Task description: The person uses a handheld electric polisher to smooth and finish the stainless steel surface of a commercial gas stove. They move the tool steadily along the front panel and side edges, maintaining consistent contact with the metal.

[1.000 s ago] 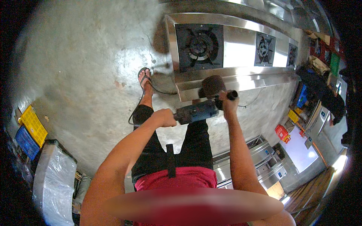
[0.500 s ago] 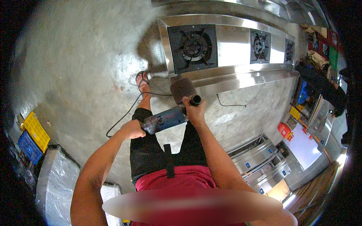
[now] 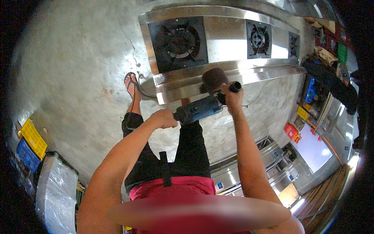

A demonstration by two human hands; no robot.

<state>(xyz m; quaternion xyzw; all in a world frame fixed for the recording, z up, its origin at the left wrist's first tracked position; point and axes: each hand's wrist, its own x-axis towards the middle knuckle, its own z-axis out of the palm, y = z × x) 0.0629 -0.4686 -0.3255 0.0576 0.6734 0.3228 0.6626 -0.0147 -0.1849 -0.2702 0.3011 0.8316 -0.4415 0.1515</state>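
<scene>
Both hands hold a corded drum polisher (image 3: 201,109) with a dark blue-grey body. My left hand (image 3: 165,118) is closed round its rear end. My right hand (image 3: 233,101) grips the black side handle (image 3: 235,86) near the front. The brown drum (image 3: 214,79) at the polisher's head overlaps the front ledge of a stainless steel gas stove (image 3: 229,55); whether it touches the metal cannot be made out. Three black burners, the largest burner (image 3: 180,41) at the left, sit in the stove top.
A dark cord (image 3: 145,93) runs by my sandalled foot (image 3: 132,83). Yellow and blue crates (image 3: 33,138) and a plastic-wrapped unit (image 3: 58,191) stand at the left. At the right are a red gas cylinder (image 3: 291,133), steel appliances (image 3: 265,158) and a cluttered bench.
Both hands have carried the polisher right and slightly farther away, bringing the drum over the stove's front ledge. The stove appears farther left and higher as the view shifts.
</scene>
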